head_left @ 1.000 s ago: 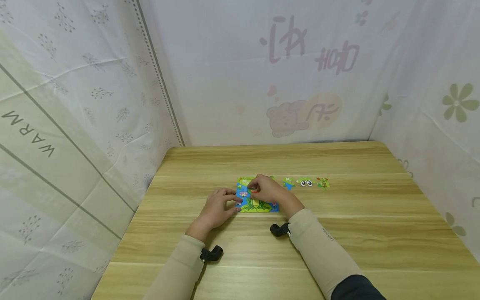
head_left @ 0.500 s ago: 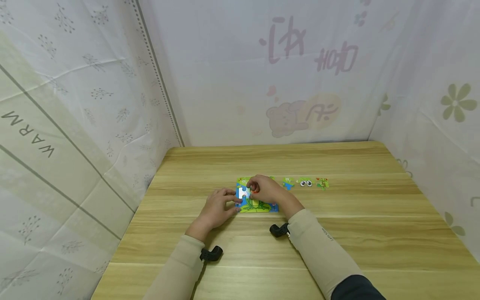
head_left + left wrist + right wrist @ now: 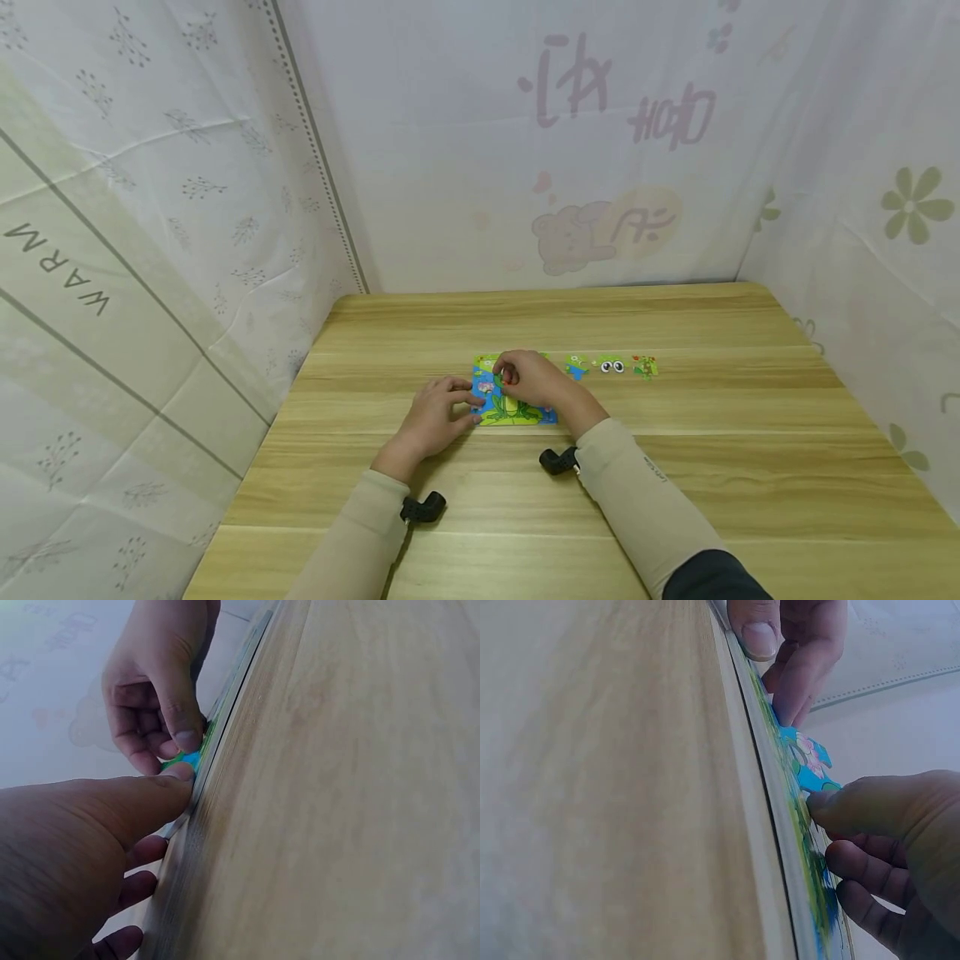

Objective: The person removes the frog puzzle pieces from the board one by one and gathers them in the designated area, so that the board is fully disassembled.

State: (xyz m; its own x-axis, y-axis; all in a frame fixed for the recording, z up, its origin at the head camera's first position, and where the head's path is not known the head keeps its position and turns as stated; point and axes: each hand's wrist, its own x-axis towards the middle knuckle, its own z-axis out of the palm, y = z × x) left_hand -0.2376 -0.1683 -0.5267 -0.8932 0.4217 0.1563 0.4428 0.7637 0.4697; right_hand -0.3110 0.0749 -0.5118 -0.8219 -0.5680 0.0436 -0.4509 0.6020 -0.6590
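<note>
A frog jigsaw puzzle (image 3: 517, 410) lies on the wooden table, in green, blue and yellow. Over its left part is a blue puzzle piece (image 3: 810, 759) with a pink water lily, tilted up from the board in the right wrist view. My right hand (image 3: 534, 379) pinches this piece at its edge between thumb and fingers; the palm covers the puzzle's upper right. At the puzzle's left edge my left hand (image 3: 435, 417) rests with spread, slightly bent fingers, the fingertips right at the border. In the left wrist view its thumb (image 3: 169, 791) lies along the board's edge.
Three loose pieces lie in a row right of the puzzle: a blue and green one (image 3: 577, 367), one with the frog's eyes (image 3: 612, 366) and a green and red one (image 3: 646, 367). Patterned curtains (image 3: 450, 167) hang behind and beside the table (image 3: 720, 467).
The lily picture gave way to a white, puzzle-shaped patch half a second ago, and now shows again. My right fingers shift slightly at the piece; my left hand stays still.
</note>
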